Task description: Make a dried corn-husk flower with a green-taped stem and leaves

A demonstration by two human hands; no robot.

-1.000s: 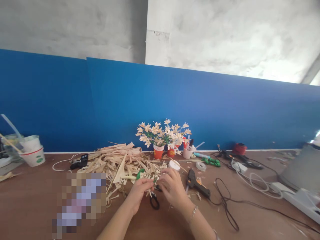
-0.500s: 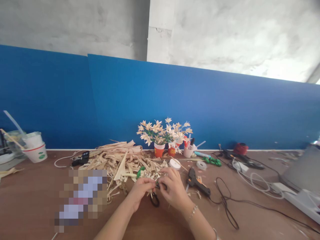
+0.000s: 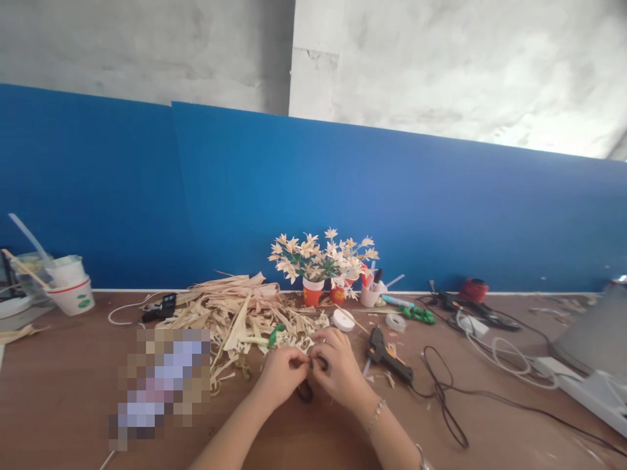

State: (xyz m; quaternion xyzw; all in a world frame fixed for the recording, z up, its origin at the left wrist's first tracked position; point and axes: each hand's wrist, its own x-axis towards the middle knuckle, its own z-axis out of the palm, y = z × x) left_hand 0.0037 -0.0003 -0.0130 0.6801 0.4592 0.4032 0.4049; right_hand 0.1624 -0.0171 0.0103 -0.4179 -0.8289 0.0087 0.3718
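While the husk pile [image 3: 235, 313] and green strip [image 3: 277, 334] lie beyond and left of your fingers, your left hand [image 3: 281, 378] pinches a small piece [image 3: 310, 363], too covered to identify. It sits between your two sets of fingertips, neither hand clearly nearer; its long axis is hidden. A black loop [image 3: 305, 392] lies just on your side of it. Your right hand [image 3: 337, 371] curls in from the right, though you can't tell whether it grips; the glue gun [image 3: 389, 358] rests farther right.

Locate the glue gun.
In the head view, the glue gun lies on the table, just right of the right hand, below the tape roll.
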